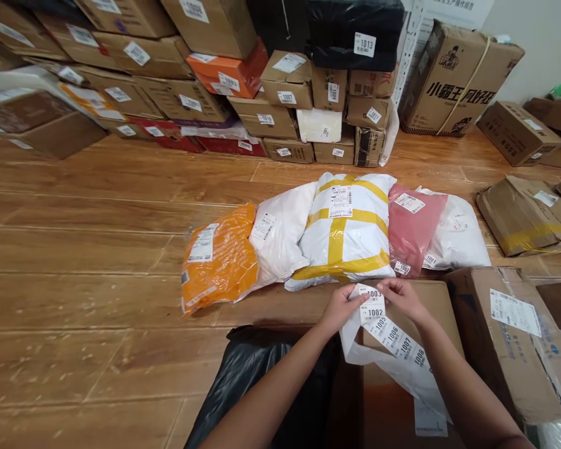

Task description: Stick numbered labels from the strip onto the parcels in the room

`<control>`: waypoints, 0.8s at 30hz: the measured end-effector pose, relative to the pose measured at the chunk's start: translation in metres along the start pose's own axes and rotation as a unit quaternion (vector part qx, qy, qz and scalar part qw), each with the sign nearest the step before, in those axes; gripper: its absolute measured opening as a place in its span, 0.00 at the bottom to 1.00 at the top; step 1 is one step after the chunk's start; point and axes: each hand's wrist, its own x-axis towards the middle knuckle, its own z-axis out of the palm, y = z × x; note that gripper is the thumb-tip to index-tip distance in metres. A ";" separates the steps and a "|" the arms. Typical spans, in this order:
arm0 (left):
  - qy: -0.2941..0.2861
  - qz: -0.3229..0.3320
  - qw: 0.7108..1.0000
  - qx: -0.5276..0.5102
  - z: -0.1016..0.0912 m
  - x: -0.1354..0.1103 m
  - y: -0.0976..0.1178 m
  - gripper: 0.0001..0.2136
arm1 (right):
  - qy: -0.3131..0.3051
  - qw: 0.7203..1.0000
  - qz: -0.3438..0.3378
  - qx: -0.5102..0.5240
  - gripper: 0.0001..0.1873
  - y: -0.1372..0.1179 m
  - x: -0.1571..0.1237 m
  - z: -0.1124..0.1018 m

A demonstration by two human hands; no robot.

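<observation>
A long strip of printed number labels (393, 337) hangs in folds over a brown carton (414, 399). My left hand (342, 308) is closed on the strip's upper left side, thumb on top. At the strip's top right edge my right hand (402, 299) pinches the label printed 1003. Just beyond my hands lies a white parcel bag with yellow tape (343, 234). To its right are a pink parcel bag (414, 224) and a white bag (462, 234), with small labels 1002 and 1001. A white bag (278, 243) and an orange bag (219, 262) lie left.
Stacked boxes with number labels line the back, among them an orange box (231, 68) and a black parcel (355, 34). Cartons (518, 343) stand at right, near a tall strapped box (458, 81). A black bag (257, 380) lies under my left forearm. Wooden floor (98, 249) spreads left.
</observation>
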 end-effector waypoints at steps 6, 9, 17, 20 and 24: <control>-0.071 -0.056 0.994 0.062 0.007 -0.004 -0.033 0.16 | 0.201 0.948 0.032 -0.243 0.19 0.037 -0.003 -0.022; -0.064 -0.063 0.993 0.083 0.008 0.000 -0.049 0.17 | 0.193 0.924 0.051 -0.326 0.14 0.041 -0.005 -0.020; -0.014 -0.060 0.996 0.064 0.011 0.011 -0.051 0.23 | 0.188 0.889 0.118 -0.400 0.09 0.030 0.015 -0.039; -0.006 -0.060 0.996 0.058 0.011 0.008 -0.047 0.23 | 0.182 0.862 0.168 -0.442 0.14 0.025 0.043 -0.061; -0.005 -0.066 0.996 0.052 0.013 0.002 -0.044 0.23 | 0.136 0.825 0.221 -0.502 0.19 0.022 0.074 -0.078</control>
